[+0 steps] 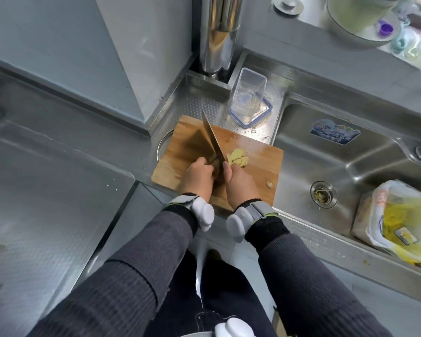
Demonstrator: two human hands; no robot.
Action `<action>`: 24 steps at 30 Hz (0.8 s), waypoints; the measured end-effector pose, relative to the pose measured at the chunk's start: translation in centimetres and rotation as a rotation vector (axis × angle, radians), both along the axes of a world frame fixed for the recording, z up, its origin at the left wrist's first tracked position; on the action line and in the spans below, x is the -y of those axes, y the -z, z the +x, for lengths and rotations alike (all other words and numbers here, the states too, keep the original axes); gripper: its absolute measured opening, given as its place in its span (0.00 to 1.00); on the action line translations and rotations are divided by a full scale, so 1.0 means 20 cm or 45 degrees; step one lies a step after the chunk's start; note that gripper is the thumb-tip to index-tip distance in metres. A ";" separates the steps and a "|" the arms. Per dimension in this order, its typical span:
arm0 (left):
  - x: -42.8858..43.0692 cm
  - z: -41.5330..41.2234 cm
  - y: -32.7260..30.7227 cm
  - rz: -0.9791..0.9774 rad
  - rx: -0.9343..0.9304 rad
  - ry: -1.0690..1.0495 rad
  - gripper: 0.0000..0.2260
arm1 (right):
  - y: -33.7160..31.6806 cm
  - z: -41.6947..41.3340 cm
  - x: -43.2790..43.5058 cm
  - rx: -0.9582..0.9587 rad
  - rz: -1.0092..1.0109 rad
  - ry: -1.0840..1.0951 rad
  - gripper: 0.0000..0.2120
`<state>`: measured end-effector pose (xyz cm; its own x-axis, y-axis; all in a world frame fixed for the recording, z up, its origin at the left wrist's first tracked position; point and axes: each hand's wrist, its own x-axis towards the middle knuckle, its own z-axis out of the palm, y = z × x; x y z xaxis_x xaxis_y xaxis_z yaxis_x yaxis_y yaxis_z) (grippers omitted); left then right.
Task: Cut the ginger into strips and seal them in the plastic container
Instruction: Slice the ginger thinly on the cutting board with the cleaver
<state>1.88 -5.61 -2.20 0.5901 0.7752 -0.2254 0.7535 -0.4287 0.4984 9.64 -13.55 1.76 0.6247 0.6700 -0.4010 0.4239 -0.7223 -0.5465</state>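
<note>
A wooden cutting board (258, 164) lies on the steel counter beside the sink. My right hand (238, 184) grips the handle of a cleaver (212, 139), whose blade stands edge-down on the board. My left hand (197, 177) holds a piece of ginger (214, 162) against the blade's left side with curled fingers. Cut ginger slices (237, 158) lie in a small pile to the right of the blade. One small ginger scrap (269, 184) sits near the board's front right corner. Behind the board a clear plastic container (249, 93) stands on its blue-rimmed lid (265, 115).
The steel sink (345, 161) lies to the right, with a drain strainer (323, 193) and a bag of yellow scraps (396, 220). A steel pipe (219, 35) rises behind the counter. A wide steel worktop (46, 178) stretches to the left. A bowl (357, 23) rests on the back ledge.
</note>
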 end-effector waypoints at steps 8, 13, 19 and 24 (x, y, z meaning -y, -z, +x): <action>-0.04 -0.01 -0.06 -0.002 -0.026 0.038 0.10 | -0.03 0.01 0.10 -0.024 0.161 0.023 0.23; -0.03 -0.02 -0.07 0.045 -0.013 0.021 0.10 | -0.04 -0.01 0.12 -0.002 0.139 -0.003 0.24; -0.01 -0.03 -0.08 0.052 0.055 0.018 0.08 | 0.02 -0.02 0.07 -0.034 0.024 0.019 0.23; -0.01 0.00 -0.09 0.069 -0.022 0.057 0.13 | 0.03 0.01 0.03 -0.057 0.070 0.016 0.23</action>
<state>1.97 -5.49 -0.32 0.6210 0.7593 -0.1943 0.7413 -0.4885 0.4603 9.84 -14.17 1.24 0.6156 0.6841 -0.3912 0.3894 -0.6956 -0.6037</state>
